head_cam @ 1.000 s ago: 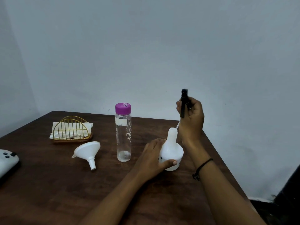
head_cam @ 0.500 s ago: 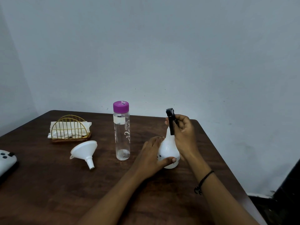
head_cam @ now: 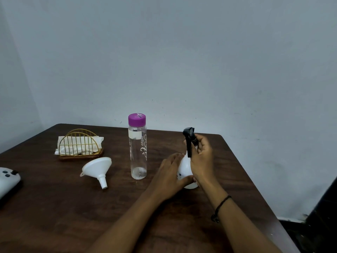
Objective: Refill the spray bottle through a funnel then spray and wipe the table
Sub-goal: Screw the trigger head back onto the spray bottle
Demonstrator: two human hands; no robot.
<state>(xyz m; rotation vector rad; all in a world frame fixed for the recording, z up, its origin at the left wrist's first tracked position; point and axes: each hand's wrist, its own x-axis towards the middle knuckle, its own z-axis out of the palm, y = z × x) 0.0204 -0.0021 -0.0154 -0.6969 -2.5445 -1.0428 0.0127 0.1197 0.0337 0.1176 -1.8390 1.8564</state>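
Observation:
A small white spray bottle (head_cam: 184,168) stands on the dark wooden table (head_cam: 54,207), right of centre. My left hand (head_cam: 168,177) grips its round body from the left. My right hand (head_cam: 201,157) holds the black spray head (head_cam: 189,141), which sits on the bottle's neck. A white funnel (head_cam: 97,168) lies on its side to the left. A clear water bottle (head_cam: 137,147) with a purple cap stands upright between the funnel and the spray bottle, with a little water at its bottom.
A gold wire holder with white napkins (head_cam: 79,145) stands at the back left. A white device with black buttons (head_cam: 7,179) lies at the left edge. The table's right edge runs close to my right arm.
My right hand has lowered the black spray head from above the bottle down onto its neck. My left hand has kept its hold on the bottle.

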